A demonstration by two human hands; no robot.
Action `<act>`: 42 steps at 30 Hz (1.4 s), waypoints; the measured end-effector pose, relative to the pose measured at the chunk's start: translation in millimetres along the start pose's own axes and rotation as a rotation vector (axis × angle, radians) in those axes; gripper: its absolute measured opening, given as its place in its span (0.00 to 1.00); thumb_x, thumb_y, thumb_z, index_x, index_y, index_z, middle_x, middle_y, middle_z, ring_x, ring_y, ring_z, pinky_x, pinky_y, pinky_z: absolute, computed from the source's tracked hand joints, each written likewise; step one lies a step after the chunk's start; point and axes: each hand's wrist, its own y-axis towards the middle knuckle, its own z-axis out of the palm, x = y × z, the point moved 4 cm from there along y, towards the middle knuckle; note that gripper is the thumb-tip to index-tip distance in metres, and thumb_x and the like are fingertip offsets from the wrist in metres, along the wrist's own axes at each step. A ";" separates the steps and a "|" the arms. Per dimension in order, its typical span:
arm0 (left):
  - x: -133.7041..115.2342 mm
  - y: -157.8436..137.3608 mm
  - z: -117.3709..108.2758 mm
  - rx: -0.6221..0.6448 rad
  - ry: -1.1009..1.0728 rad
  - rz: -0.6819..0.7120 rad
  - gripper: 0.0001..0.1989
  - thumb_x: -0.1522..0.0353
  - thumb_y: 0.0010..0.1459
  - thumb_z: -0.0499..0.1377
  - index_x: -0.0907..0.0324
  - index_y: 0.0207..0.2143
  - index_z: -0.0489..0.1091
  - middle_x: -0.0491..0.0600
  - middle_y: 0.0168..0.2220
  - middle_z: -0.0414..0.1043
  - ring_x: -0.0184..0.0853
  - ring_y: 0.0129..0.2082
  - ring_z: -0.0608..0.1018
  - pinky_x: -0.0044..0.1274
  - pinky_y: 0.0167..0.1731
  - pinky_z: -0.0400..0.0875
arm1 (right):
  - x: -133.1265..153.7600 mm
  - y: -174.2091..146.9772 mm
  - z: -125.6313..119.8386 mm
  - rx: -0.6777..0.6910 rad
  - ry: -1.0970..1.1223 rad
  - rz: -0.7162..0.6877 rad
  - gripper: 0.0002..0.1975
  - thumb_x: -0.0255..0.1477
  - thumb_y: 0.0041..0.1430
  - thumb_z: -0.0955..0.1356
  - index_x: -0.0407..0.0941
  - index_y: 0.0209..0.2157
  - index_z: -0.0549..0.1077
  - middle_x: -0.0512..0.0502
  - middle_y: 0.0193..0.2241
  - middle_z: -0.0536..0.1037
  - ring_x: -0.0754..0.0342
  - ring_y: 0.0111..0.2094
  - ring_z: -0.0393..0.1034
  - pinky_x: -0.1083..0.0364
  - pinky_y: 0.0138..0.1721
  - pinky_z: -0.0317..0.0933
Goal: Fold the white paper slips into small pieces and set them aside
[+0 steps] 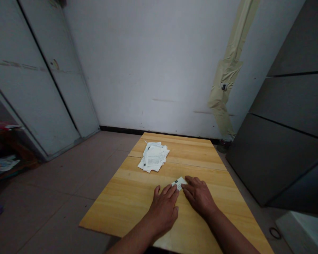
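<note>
Head view, and here's the slip (179, 182), out on the table (116, 201) just ahead of and between the two hands. Left hand (163, 204) comes in from the near left: palm down, fingers spread wide, tips over the slip's left and near side. Right hand (200, 194) sits opposite, fingers stretched toward the left, tips at the slip's right edge; whether thumb and finger pinch it, I can't tell. So neither hand is nearer; both are on it! The exposed far-left edge slants away to the right, but fingertips cover part of the slip, so its true long axis can't be called. And the pile (154, 158)? Beyond the left hand, farther off and to the left, well apart from the slip.
</note>
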 end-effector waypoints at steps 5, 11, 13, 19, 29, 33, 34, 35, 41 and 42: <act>1.2 -0.2 1.4 -0.006 -0.022 -0.004 0.27 0.66 0.61 0.50 0.51 0.63 0.57 0.49 0.67 0.55 0.44 0.66 0.57 0.51 0.63 0.43 | -7.5 6.4 0.9 0.015 -0.002 0.085 0.14 0.29 0.64 0.62 0.49 0.44 0.77 0.40 0.54 0.73 0.43 0.47 0.67 0.47 0.43 0.61; 2.3 -3.9 -1.1 -0.109 0.032 -0.025 0.26 0.63 0.60 0.54 0.48 0.61 0.61 0.52 0.65 0.56 0.45 0.64 0.58 0.46 0.63 0.47 | 15.8 28.2 -8.7 -0.002 0.271 -0.030 0.22 0.24 0.59 0.62 0.45 0.56 0.69 0.41 0.54 0.73 0.47 0.52 0.63 0.50 0.51 0.56; 2.0 -5.4 -2.7 -0.154 0.037 -0.027 0.25 0.62 0.59 0.56 0.47 0.59 0.63 0.53 0.62 0.59 0.45 0.62 0.60 0.44 0.62 0.49 | 24.5 33.6 -8.8 0.075 0.294 -0.057 0.24 0.22 0.55 0.63 0.47 0.54 0.70 0.44 0.48 0.77 0.48 0.48 0.64 0.50 0.48 0.56; 1.7 -6.8 -4.4 -0.219 0.037 0.005 0.24 0.62 0.58 0.58 0.48 0.58 0.65 0.54 0.57 0.62 0.46 0.58 0.63 0.44 0.61 0.52 | 24.9 32.8 -2.1 0.112 0.259 -0.074 0.28 0.21 0.50 0.65 0.46 0.55 0.69 0.43 0.45 0.76 0.46 0.47 0.62 0.50 0.47 0.53; 0.3 -10.8 -10.8 -0.326 -0.036 0.122 0.20 0.75 0.49 0.55 0.55 0.46 0.70 0.53 0.55 0.66 0.44 0.57 0.65 0.39 0.59 0.59 | 17.7 21.7 -10.0 -0.095 0.303 -0.099 0.08 0.18 0.52 0.66 0.44 0.26 0.72 0.48 0.29 0.73 0.51 0.36 0.62 0.52 0.40 0.52; -0.8 -12.3 -13.2 -0.386 0.000 0.196 0.26 0.78 0.49 0.51 0.59 0.52 0.66 0.56 0.59 0.64 0.43 0.60 0.64 0.39 0.59 0.60 | 16.0 8.7 -7.4 -0.218 0.280 -0.145 0.05 0.20 0.55 0.68 0.44 0.28 0.70 0.48 0.28 0.73 0.52 0.34 0.63 0.53 0.39 0.52; -1.8 -12.7 -13.8 -0.383 0.017 0.216 0.27 0.78 0.49 0.51 0.60 0.53 0.65 0.56 0.60 0.63 0.42 0.60 0.63 0.39 0.60 0.59 | 16.9 5.1 -4.5 -0.219 0.251 -0.188 0.05 0.21 0.57 0.68 0.44 0.28 0.70 0.48 0.28 0.73 0.52 0.34 0.63 0.53 0.38 0.51; -3.3 -13.1 -14.1 -0.367 0.033 0.237 0.27 0.78 0.50 0.51 0.60 0.54 0.65 0.55 0.61 0.63 0.42 0.61 0.62 0.39 0.60 0.59 | 17.8 1.6 -1.5 -0.212 0.226 -0.226 0.05 0.22 0.59 0.67 0.44 0.28 0.70 0.47 0.28 0.73 0.52 0.33 0.63 0.53 0.38 0.51; -14.3 -17.5 -19.0 -0.285 0.071 0.308 0.24 0.75 0.55 0.53 0.55 0.55 0.66 0.50 0.61 0.65 0.42 0.62 0.63 0.40 0.61 0.56 | 19.5 -13.2 0.3 -0.147 0.195 -0.319 0.09 0.27 0.66 0.63 0.44 0.30 0.71 0.47 0.28 0.74 0.53 0.32 0.65 0.54 0.37 0.53; -15.8 -18.5 -20.2 -0.297 0.071 0.322 0.23 0.75 0.56 0.52 0.55 0.54 0.66 0.50 0.60 0.66 0.42 0.61 0.64 0.39 0.61 0.56 | 20.1 -14.9 -1.8 -0.134 0.181 -0.326 0.09 0.27 0.66 0.63 0.44 0.31 0.71 0.47 0.28 0.75 0.53 0.32 0.65 0.54 0.38 0.53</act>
